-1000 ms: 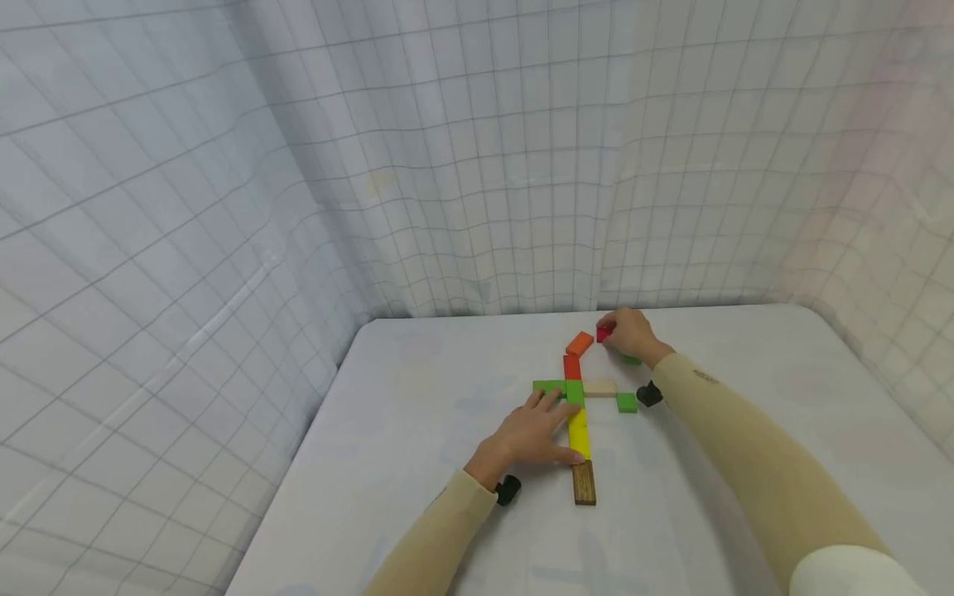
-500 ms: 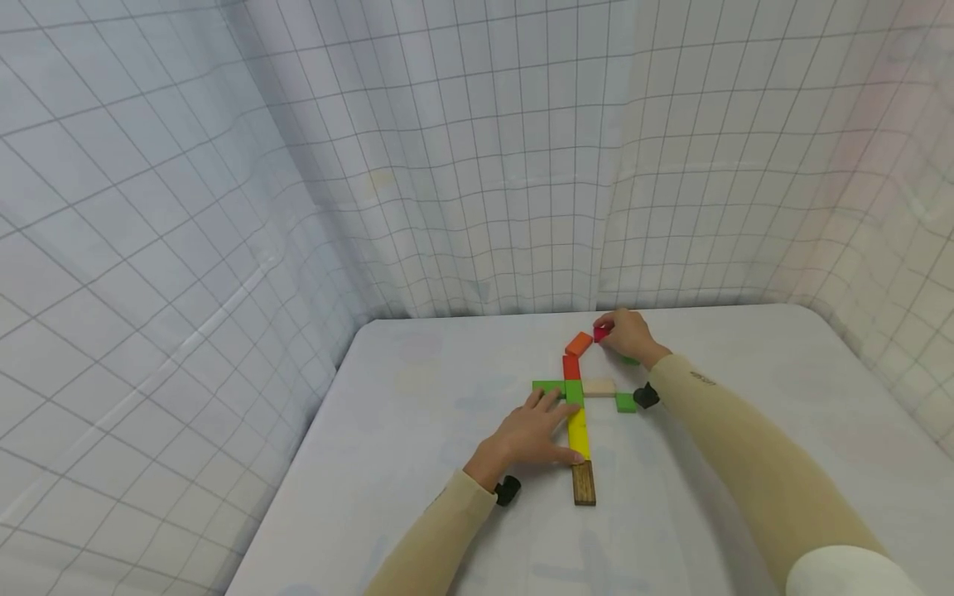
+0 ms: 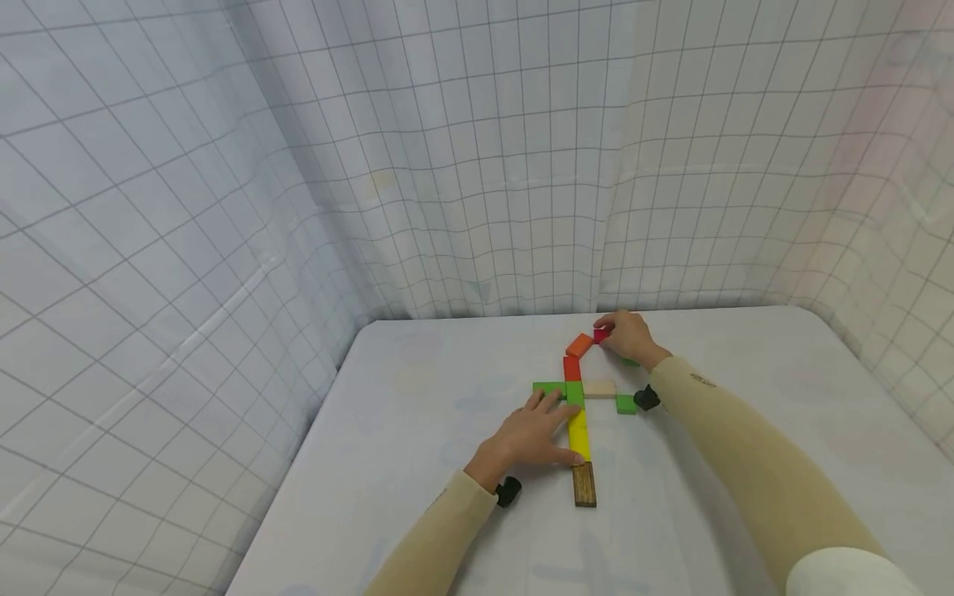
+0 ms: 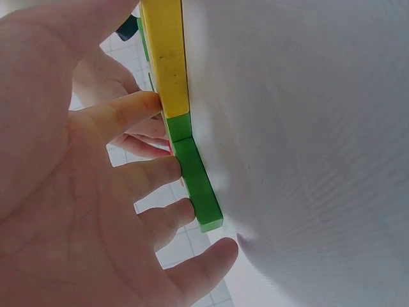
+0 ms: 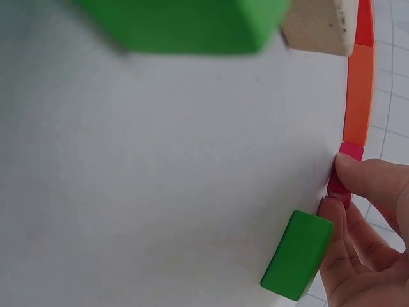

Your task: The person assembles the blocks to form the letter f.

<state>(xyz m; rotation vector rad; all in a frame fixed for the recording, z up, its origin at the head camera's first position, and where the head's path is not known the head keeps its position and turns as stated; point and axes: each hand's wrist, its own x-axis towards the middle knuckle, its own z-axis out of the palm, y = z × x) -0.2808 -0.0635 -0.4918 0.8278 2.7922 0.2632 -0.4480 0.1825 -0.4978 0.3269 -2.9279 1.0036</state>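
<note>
My right hand pinches a pinkish-red block between thumb and fingers at the far side. One end of it meets the orange block, which slants away from a red block. My left hand lies with fingers spread along the row: its thumb tip is at the joint of the yellow block and the brown wooden block. Other fingertips rest on the yellow and the left green block. A separate green block lies beside my right fingers, partly hidden by the hand in the head view.
A beige block extends right from the row's middle, with a small green block at its end. The blocks lie on a white-covered table. Gridded white curtains hang around its back and left side.
My right hand has shifted slightly left, bringing the pinkish-red block up against the orange one; this happened in the first half second. The left hand stays in place.
</note>
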